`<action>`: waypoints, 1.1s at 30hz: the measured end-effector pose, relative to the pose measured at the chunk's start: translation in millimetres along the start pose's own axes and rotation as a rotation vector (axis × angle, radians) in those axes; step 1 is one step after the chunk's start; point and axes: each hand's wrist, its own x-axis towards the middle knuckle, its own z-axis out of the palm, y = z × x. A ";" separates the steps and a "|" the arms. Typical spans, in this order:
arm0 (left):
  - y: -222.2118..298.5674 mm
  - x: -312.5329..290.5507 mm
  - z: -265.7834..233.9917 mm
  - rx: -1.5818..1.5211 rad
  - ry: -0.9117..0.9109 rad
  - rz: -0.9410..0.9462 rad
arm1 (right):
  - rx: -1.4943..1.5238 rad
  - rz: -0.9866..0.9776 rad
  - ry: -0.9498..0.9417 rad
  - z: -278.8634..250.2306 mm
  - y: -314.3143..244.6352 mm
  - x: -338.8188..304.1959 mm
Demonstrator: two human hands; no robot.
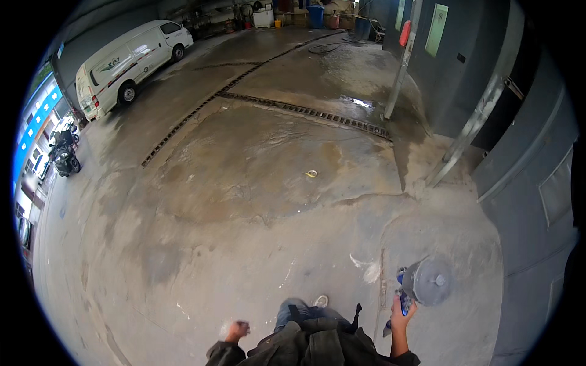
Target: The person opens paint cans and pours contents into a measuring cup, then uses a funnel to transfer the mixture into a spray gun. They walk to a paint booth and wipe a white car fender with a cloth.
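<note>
My right hand (400, 315) is closed round the blue handle of a spray gun (405, 301), low on the right side. A round, translucent grey cup (432, 280) with a small knob at its middle sits on the gun, above the floor. My left hand (238, 330) hangs at the lower middle left, its fingers curled and slightly blurred. Nothing shows in it, and it touches nothing. Between the hands are my dark jacket (317, 344), jeans and one pale shoe (321, 301).
A white van (131, 64) stands at the far left, with a motorcycle (63, 155) nearer. Drain grates (305, 112) cross the wet concrete floor. A yellowish ring (312, 174) lies ahead. Metal posts (482, 116) and a grey wall (531, 201) bound the right; a blue bin (315, 16) stands far back.
</note>
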 end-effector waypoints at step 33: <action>954.8 744.2 122.3 -0.297 0.266 0.286 | 0.132 -0.010 -0.134 848.6 -33.1 870.6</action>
